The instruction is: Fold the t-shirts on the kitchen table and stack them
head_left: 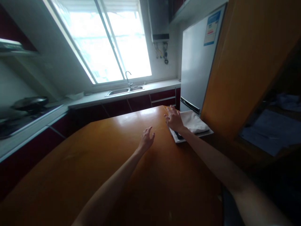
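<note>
A folded white cloth (192, 121) lies on the right side of the brown wooden table (103, 153), with a dark layer and a pale flat layer showing beneath it. My right hand (173, 119) is at the left edge of this stack, fingers spread; whether it touches the cloth I cannot tell. Over the middle of the table is my left hand (146, 139), its fingers apart and nothing in them. It is to the left of the stack and does not touch it.
Past the table runs a counter with a steel sink (129, 90) and tap under a bright window. A fridge (199, 59) and a wooden panel (225, 75) stand close on the right. At left, a dark pan (30, 103) sits on the stove.
</note>
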The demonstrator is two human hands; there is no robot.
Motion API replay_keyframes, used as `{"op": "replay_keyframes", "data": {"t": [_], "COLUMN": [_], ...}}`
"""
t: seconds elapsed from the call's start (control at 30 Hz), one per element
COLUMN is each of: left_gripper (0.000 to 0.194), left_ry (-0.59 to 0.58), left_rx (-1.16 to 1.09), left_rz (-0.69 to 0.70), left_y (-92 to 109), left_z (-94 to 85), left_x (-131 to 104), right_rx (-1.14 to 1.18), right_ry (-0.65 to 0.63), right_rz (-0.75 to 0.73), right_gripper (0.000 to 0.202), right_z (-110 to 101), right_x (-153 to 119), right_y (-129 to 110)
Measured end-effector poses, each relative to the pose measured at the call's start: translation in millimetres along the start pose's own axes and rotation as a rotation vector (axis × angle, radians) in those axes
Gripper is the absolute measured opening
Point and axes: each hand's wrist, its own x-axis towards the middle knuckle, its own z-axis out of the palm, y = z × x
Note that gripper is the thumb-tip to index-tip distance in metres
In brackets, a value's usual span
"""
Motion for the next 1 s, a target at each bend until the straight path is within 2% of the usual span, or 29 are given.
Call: {"op": "replay_keyframes", "data": {"t": [0.1, 0.23, 0.3, 0.4, 0.53, 0.67, 0.83, 1.0], "left_gripper": [0.052, 0.06, 0.063, 0.065, 0.067, 0.064, 0.061, 0.059], "left_ry": [-0.073, -0.139, -0.165, -0.206, -0.265, -0.258, -0.323, -0.336], "left_rx": [0.131, 0.274, 0.329, 0.386, 0.395, 0.387, 0.418, 0.42], "left_rz": [-0.055, -0.107, -0.116, -0.118, -0.125, -0.114, -0.1, -0.094], "left_y": [-29, -41, -42, -40, -33, -24, -25, -28], "left_z": [-50.5, -117.8, -142.8, -165.9, -175.0, -166.4, -152.2, -148.7], "left_x": [-48, -111, -144, -191, -241, -273, -285, -286], "right_rx": [0.115, 0.221, 0.236, 0.23, 0.193, 0.113, 0.015, 0.003], "right_ry": [-0.136, -0.344, -0.432, -0.508, -0.559, -0.593, -0.587, -0.592], "right_rz": [-0.128, -0.153, -0.168, -0.194, -0.22, -0.212, -0.216, -0.238], "right_gripper": [0.061, 0.063, 0.063, 0.063, 0.063, 0.064, 0.064, 0.062], "right_z": [15, 37, 46, 55, 58, 60, 62, 64], "right_x": [-43, -104, -131, -170, -220, -256, -275, -274], "right_y": [-66, -130, -152, -177, -199, -208, -208, -207]}}
